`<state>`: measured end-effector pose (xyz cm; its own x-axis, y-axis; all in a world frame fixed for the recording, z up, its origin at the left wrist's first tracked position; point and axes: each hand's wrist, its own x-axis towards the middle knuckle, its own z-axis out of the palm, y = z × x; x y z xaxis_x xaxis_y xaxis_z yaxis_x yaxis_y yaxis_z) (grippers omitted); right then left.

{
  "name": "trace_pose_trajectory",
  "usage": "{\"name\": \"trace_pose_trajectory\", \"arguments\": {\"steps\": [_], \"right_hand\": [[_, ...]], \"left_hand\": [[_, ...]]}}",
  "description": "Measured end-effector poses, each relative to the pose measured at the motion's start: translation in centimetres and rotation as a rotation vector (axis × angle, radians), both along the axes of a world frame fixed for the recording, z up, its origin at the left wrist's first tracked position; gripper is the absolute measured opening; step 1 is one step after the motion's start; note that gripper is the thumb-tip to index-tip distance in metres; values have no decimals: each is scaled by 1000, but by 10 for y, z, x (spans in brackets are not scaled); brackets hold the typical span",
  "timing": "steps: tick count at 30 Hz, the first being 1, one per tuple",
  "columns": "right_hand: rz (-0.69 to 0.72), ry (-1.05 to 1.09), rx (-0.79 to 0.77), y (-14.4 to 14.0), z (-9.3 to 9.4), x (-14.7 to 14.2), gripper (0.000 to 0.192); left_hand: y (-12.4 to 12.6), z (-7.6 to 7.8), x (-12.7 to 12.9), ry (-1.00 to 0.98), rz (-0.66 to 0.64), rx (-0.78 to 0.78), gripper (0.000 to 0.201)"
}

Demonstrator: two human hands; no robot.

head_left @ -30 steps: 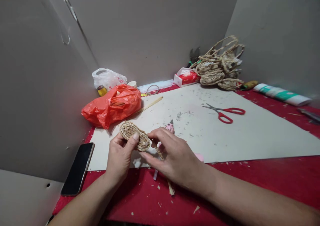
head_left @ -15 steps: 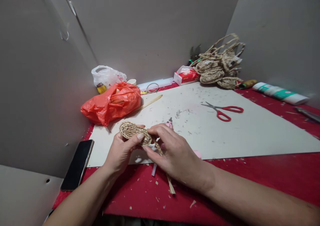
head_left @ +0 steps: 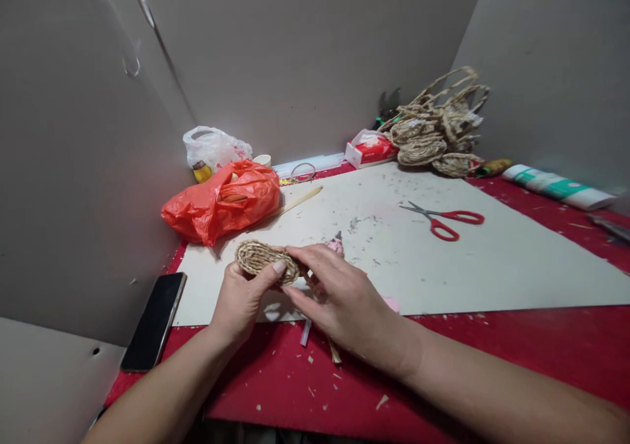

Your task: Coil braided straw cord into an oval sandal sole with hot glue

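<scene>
Holding: we grip a small coiled straw oval just above the grey board.
Left hand: closed on the oval's near edge — thumb pressed on top.
Right hand: fingertips pinching the oval's right end, where a braided tail trails down.
Nearby: orange bag, phone, red scissors — well apart.
</scene>
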<state>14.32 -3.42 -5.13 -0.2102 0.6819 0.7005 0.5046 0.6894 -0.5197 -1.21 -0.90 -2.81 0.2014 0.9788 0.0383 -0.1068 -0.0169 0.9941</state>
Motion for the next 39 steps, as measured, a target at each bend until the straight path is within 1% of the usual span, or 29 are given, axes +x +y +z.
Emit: {"name": "trace_pose_trajectory", "arguments": {"steps": [2,4,9,11,14,16,19,21,24,27,34,36,39], "right_hand": [[3,-18,-14,1,0,1,43],[-16,-28,-6,1,1,2,40],[-51,-70,28,5,5,9,33],[-34,-105,15,7,7,13,32],[58,-213,-14,9,9,18,33],[130,-302,-20,10,10,19,37],[233,-338,-28,9,9,19,40],[273,-306,-15,9,9,18,42],[286,-274,-6,10,9,19,52],[299,-254,-45,9,11,20,61],[269,-280,-49,7,14,20,62],[262,-278,-32,8,13,20,61],[258,-255,-31,10,11,19,62]], "left_hand": [[-2,1,1,44,19,16,22],[-3,2,2,66,8,15,22],[1,8,-5,-31,-55,-21,34],[5,12,-9,-40,-27,-8,36],[11,19,-16,48,13,46,37],[13,22,-19,164,-48,40,35],[13,25,-21,335,-236,-24,33],[13,24,-22,376,-324,-61,34],[12,22,-22,356,-371,-81,34],[11,22,-22,338,-383,-63,32],[7,22,-18,344,-395,-91,33],[7,21,-16,318,-377,-105,32],[6,18,-14,241,-311,-125,31]]}}
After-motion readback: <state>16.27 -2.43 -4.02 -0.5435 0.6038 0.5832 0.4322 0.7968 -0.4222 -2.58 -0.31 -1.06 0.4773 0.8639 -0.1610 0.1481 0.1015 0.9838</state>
